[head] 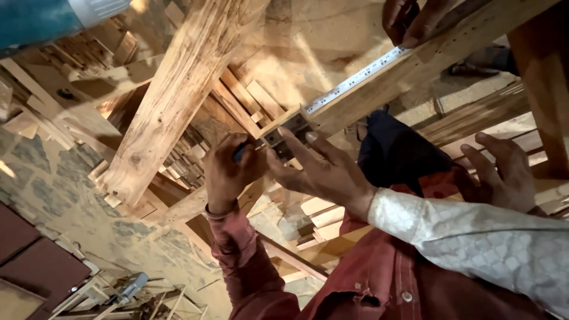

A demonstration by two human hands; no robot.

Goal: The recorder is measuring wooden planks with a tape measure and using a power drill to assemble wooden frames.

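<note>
So, the person's right hand point(323, 172), the one in the white patterned sleeve, came in from the near right. It lay open with the fingers stretched out. The fingertips pressed on a small black metal block point(287, 135) at the left end of a wooden beam point(415, 65), flat on it rather than gripping. The person's left hand wasn't anywhere in the shot.

A steel tape measure point(355, 77) ran along the top face of that beam, from the black block up toward the far right. At the far end another person's hand point(409, 21) pinched it down against the wood.

Just left of the block, touching distance from the right hand, a co-worker's hand point(228, 172) in a red sleeve was closed around a blue pencil point(240, 152). Its tip sat right at the beam's end. A second bare hand point(504, 172) rested open on the planks over to the right. I couldn't tell for sure whose it was. A dark blue cloth point(394, 151) hung between the two.

A thick rough post point(178, 95) slanted across the left side. Behind it a pile of wood offcuts point(249, 98) lay on the floor, and a blue and white object point(53, 18) poked in at the far left corner.
</note>
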